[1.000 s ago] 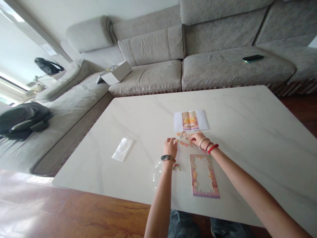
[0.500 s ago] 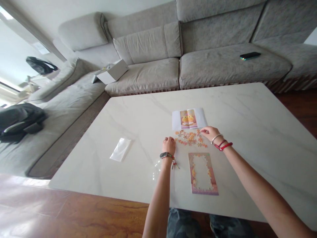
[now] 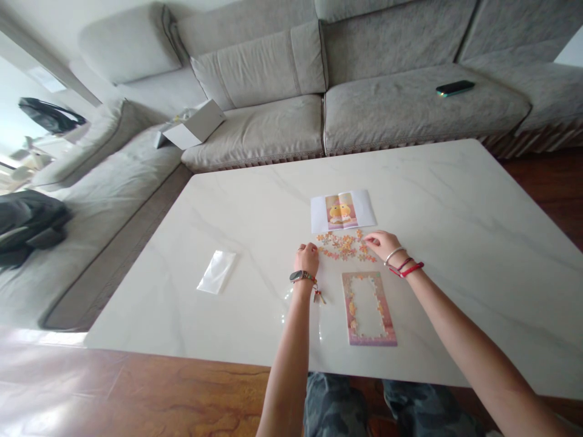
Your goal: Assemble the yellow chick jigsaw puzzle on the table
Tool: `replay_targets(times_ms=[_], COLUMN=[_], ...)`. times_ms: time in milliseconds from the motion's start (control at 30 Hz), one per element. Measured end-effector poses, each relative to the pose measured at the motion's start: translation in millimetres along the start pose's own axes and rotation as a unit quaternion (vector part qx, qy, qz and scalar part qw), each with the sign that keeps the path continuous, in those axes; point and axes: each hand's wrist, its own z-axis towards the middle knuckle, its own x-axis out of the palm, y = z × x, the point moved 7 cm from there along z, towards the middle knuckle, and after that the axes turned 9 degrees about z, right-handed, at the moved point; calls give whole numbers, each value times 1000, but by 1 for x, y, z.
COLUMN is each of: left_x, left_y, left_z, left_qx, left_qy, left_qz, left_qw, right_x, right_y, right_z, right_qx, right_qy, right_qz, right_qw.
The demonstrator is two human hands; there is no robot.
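A heap of small orange and pink puzzle pieces (image 3: 345, 246) lies on the white marble table (image 3: 255, 230). My left hand (image 3: 306, 258) rests at the heap's left edge, fingers curled. My right hand (image 3: 381, 244) touches the heap's right edge with its fingers bent down on the pieces. Whether either hand pinches a piece is too small to see. Nearer to me lies a pink puzzle frame (image 3: 368, 307) with only its border filled. A folded sheet with the reference picture (image 3: 342, 211) lies just beyond the heap.
A clear plastic bag (image 3: 217, 272) lies on the table to the left. A grey corner sofa (image 3: 373, 103) runs behind the table, with a phone (image 3: 454, 88) and a white box (image 3: 194, 126) on it. A dark bag (image 3: 25, 221) sits far left.
My right hand has slid right, off the middle of the heap to its right edge, and the pieces now lie spread out wider. My left hand has barely moved. The camera has tilted.
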Motion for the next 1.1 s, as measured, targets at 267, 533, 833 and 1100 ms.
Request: replay_targets(times_ms=[267, 533, 833, 1100], left_x=[-6, 9, 9, 8], left_y=[-35, -77, -78, -64], left_z=[-13, -30, -29, -31], left_qx=[68, 200, 187, 179], left_qy=[-40, -21, -51, -64], left_qz=[2, 3, -13, -19], left_qw=[997, 979, 981, 982], right_x=[11, 35, 31, 2], right_y=[2, 13, 11, -13], right_z=[7, 20, 29, 10], right_qx=[-53, -54, -56, -33], right_qy=[36, 47, 65, 78], right_qz=[-52, -68, -91, -113], right_qw=[997, 995, 992, 990])
